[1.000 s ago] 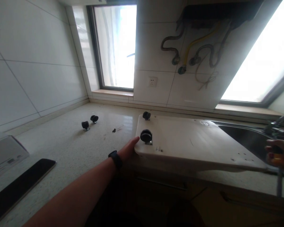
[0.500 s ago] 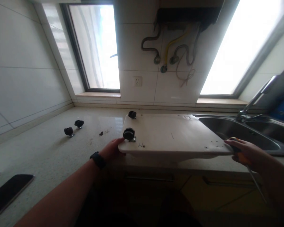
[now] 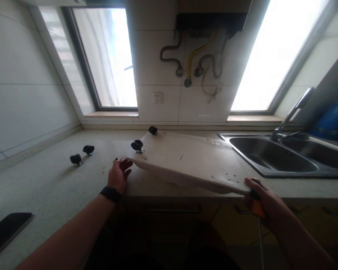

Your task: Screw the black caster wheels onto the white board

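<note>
A white panel [image 3: 183,157] with rounded corners lies at an angle on the counter, underside up. Two black caster wheels, one nearer [image 3: 136,145] and one farther [image 3: 153,130], are attached at its left end. Bare screw holes show at its right end. My left hand [image 3: 118,175], a dark watch on its wrist, is at the panel's near left corner, fingers bent around the edge. My right hand [image 3: 270,204] is closed around the orange and black handle of a screwdriver [image 3: 258,210], its shaft pointing down. The same hand pinches the panel's right corner.
Two loose casters [image 3: 76,159] [image 3: 88,149] stand on the counter at left. A dark flat object [image 3: 8,230] lies near the left edge. At right are a double steel sink [image 3: 259,165] and a faucet [image 3: 291,116]. Drawers [image 3: 171,221] sit below the counter.
The panel has turned clockwise, its right end swinging toward me and away from the sink. My right hand moved left and nearer with it; my left hand shifted left. The view moved slightly.
</note>
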